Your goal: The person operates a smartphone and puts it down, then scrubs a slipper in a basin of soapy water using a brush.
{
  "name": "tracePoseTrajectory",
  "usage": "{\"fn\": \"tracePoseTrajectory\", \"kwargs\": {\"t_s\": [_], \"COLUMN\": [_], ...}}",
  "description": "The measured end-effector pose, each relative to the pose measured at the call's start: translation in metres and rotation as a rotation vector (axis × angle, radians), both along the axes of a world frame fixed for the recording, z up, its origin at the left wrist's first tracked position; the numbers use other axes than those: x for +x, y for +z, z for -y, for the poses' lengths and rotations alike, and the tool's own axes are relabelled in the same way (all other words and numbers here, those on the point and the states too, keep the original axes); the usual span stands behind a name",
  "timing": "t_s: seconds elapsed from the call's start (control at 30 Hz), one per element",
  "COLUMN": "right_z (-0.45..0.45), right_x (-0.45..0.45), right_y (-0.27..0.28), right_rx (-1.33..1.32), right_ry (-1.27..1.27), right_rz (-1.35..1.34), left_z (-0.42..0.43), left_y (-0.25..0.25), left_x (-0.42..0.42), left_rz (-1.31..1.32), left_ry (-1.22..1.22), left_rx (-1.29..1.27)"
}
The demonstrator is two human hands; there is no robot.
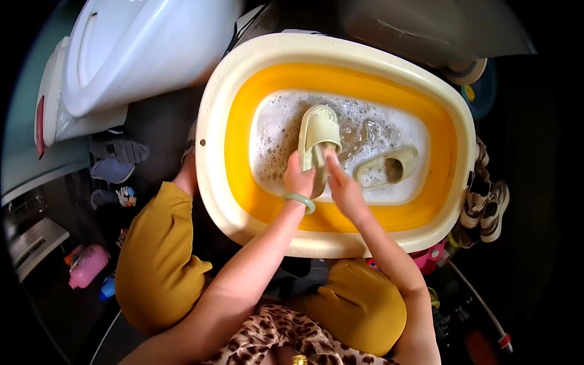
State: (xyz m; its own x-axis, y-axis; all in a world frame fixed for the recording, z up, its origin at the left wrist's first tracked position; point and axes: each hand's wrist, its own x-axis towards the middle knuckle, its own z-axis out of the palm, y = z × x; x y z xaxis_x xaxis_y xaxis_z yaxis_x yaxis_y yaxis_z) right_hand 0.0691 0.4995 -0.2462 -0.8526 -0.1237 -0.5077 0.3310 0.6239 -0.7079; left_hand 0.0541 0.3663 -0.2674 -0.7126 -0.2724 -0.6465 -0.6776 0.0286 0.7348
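Observation:
A pale green slide slipper (pixel 320 126) is tilted over soapy water in a large tub (pixel 204 115) with a cream rim and orange walls. My left hand (pixel 299 176), with a jade-coloured bangle at the wrist, grips the slipper by its heel end. At the opening under the strap is my right hand (pixel 344 185), its fingers closed and pointing into the slipper. Something tan shows at those fingertips, too blurred to name. A second pale green slipper (pixel 389 167) lies partly in the suds to the right.
A white basin-like fixture (pixel 152 48) stands at the upper left. Several shoes (pixel 486 207) sit right of the tub, and slippers (pixel 115 161) lie on the left floor near a pink bottle (pixel 88 266). My knees flank the tub's near side.

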Motion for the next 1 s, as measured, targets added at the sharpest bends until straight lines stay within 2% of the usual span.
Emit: {"fn": "tracePoseTrajectory", "kwargs": {"t_s": [0.03, 0.07, 0.1, 0.17, 0.23, 0.3, 0.37, 0.4, 0.43, 0.47, 0.53, 0.57, 0.63, 0.7, 0.77, 0.8, 0.83, 0.9, 0.93, 0.97, 1.0], "right_z": [-0.002, -0.002, 0.001, 0.002, 0.005, 0.018, 0.010, 0.006, 0.002, -0.005, -0.029, -0.045, -0.079, -0.100, -0.106, -0.104, -0.098, -0.068, -0.059, -0.050, -0.047], "right_x": [0.017, 0.022, 0.013, -0.026, -0.059, -0.070, -0.061, -0.041, -0.021, -0.007, 0.007, 0.005, -0.004, -0.031, -0.056, -0.063, -0.059, -0.051, -0.036, -0.028, -0.025], "right_y": [-0.002, -0.005, -0.002, -0.003, -0.028, -0.031, -0.024, -0.022, -0.019, -0.010, 0.011, 0.006, -0.013, -0.032, -0.055, -0.063, -0.070, -0.065, -0.065, -0.061, -0.057], "right_rx": [-0.051, -0.051, -0.055, 0.232, 0.234, 0.298, 0.284, 0.146, 0.005, 0.007, -0.007, -0.009, 0.034, 0.293, 0.451, 0.507, 0.502, 0.521, 0.372, 0.271, 0.236], "right_ry": [0.074, 0.138, 0.132, 0.141, 0.075, -0.029, -0.027, -0.011, 0.010, 0.015, 0.227, 0.227, 0.288, 0.086, -0.107, -0.114, -0.110, -0.086, 0.001, 0.048, 0.019], "right_rz": [-0.100, -0.328, -0.326, 0.014, -0.093, -0.167, -0.099, -0.134, -0.158, -0.146, 0.047, 0.048, -0.131, -0.096, -0.206, -0.225, -0.222, -0.048, -0.157, -0.133, -0.123], "left_z": [0.001, 0.002, 0.002, -0.007, -0.022, -0.024, -0.017, -0.015, -0.007, 0.005, 0.026, 0.033, 0.047, 0.053, 0.059, 0.059, 0.059, 0.059, 0.058, 0.058, 0.058], "left_y": [-0.003, -0.005, -0.007, -0.007, -0.003, 0.005, 0.005, -0.021, -0.022, -0.022, -0.033, -0.034, -0.030, -0.026, -0.034, -0.037, -0.040, -0.048, -0.053, -0.058, -0.063], "left_x": [0.002, 0.005, 0.009, 0.014, 0.014, 0.005, -0.002, 0.003, 0.001, -0.003, -0.004, -0.007, -0.012, -0.017, -0.019, -0.018, -0.017, -0.015, -0.013, -0.011, -0.009], "left_rz": [0.003, 0.011, 0.018, 0.003, -0.059, 0.033, 0.010, -0.100, -0.095, -0.068, -0.072, -0.071, -0.012, 0.019, 0.018, 0.018, 0.005, -0.009, -0.009, -0.008, -0.008], "left_ry": [0.014, 0.002, -0.020, -0.036, -0.060, -0.023, 0.021, 0.112, 0.111, 0.126, 0.122, 0.122, 0.111, 0.106, 0.074, 0.075, 0.082, 0.092, 0.038, -0.018, -0.017], "left_rx": [-0.002, -0.035, -0.067, -0.050, -0.157, -0.179, -0.052, -0.022, -0.021, 0.044, 0.143, 0.141, 0.304, 0.320, 0.378, 0.373, 0.389, 0.409, 0.307, 0.205, 0.206]}}
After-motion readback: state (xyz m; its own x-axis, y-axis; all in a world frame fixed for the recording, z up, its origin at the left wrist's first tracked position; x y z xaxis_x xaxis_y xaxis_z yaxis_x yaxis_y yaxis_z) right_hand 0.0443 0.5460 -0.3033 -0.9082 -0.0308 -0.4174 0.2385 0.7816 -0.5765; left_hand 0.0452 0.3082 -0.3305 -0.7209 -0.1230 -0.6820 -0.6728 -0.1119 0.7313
